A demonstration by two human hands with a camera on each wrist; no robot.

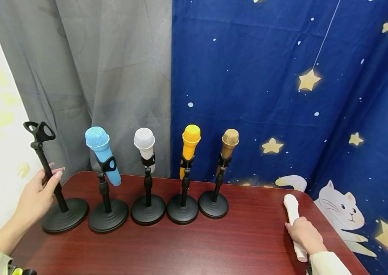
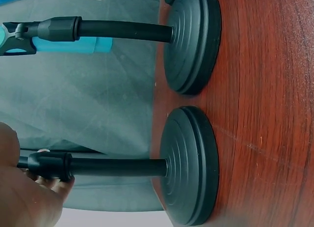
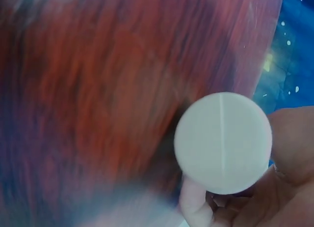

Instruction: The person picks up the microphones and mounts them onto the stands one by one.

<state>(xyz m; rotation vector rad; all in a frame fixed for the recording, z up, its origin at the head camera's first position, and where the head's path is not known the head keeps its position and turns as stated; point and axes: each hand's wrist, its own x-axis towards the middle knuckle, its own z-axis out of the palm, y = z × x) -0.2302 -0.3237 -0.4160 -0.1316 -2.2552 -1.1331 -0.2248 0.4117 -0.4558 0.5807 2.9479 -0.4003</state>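
My left hand (image 1: 37, 193) grips the pole of a black microphone stand (image 1: 64, 217) at the table's left end. The clip at its top holds no microphone. In the left wrist view, that stand's round base (image 2: 189, 168) rests on the table, and my fingers curl round the pole's collar. At the right, my right hand (image 1: 305, 233) grips a white microphone (image 1: 291, 206) by its handle. The handle's flat round end (image 3: 223, 143) faces the right wrist camera. Whether this microphone touches the table I cannot tell.
In a row stand several black stands with a blue microphone (image 1: 98, 139), a white-headed microphone (image 1: 144, 139), a yellow microphone (image 1: 190, 139) and a gold microphone (image 1: 229, 141). The reddish-brown table (image 1: 180, 252) backs onto a grey curtain (image 1: 128, 76) and a blue starry curtain (image 1: 248, 76).
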